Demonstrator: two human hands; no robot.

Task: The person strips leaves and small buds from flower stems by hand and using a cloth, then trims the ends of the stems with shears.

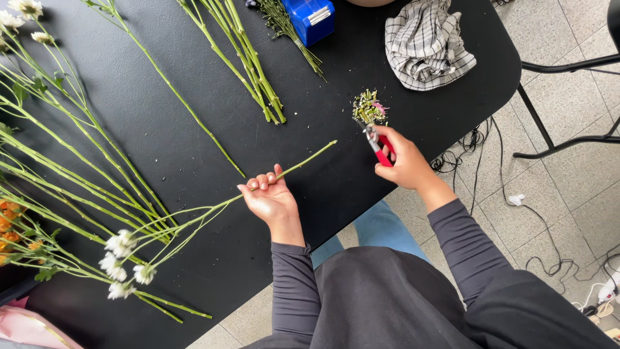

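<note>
1. Flower stem (213,205): a long, thin green stalk with small white blooms at its left end, lying slantwise over the black worktop (336,161), its cut end pointing right and far.
2. The left hand (271,197) grips the stem about midway, fingers (261,183) curled closed around it, palm up, near the worktop's near edge.
3. The right hand (407,161) is wrapped closed around red-handled snips (378,145); the metal blades point far, toward a small heap of trimmings (369,108). Whether the blades are parted I cannot tell.
4. Handling, as I judge it: the stem looks light and springy, likely to bend or kink under a hard squeeze; the blooms look fragile. The bare middle stretch, where it is held now, seems the safest place to grip.
5. Around it: more white-flowered stems (71,161) lie to the left, a bundle of bare green stalks (248,64) lies far, with a blue box (311,19) and a checked cloth (426,45) at the far right.
</note>
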